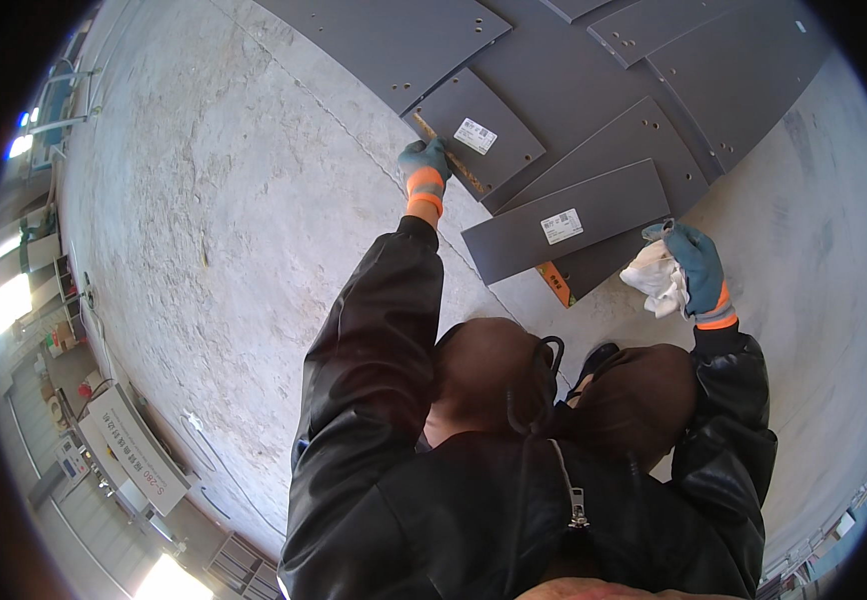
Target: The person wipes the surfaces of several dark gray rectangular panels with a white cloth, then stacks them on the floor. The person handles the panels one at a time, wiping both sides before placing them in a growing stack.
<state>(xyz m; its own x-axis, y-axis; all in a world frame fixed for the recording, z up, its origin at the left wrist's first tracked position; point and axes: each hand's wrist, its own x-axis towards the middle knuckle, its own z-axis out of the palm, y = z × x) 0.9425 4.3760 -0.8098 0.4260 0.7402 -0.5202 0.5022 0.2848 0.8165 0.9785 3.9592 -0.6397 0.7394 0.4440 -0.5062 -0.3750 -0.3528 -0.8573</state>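
My left hand point(424, 162), in a teal-coated glove with an orange cuff, grips the near left edge of a small dark grey panel point(505, 127). That panel bears a white label point(475, 136) and has a groove point(471, 175) showing bare particleboard along its edge. A crumpled white cloth point(656, 276) is bunched in my gloved right hand point(694, 262). Just left of the cloth, a narrow grey panel point(598, 217) with a label lies across another dark panel point(604, 262), which carries an orange sticker point(556, 283).
Several larger grey panels with drilled holes overlap beyond my hands, among them one at top left point(396, 37) and one at right point(741, 82). They lie on a rough concrete floor point(216, 225). A machine point(137, 454) and a loose cable point(212, 457) are at far left.
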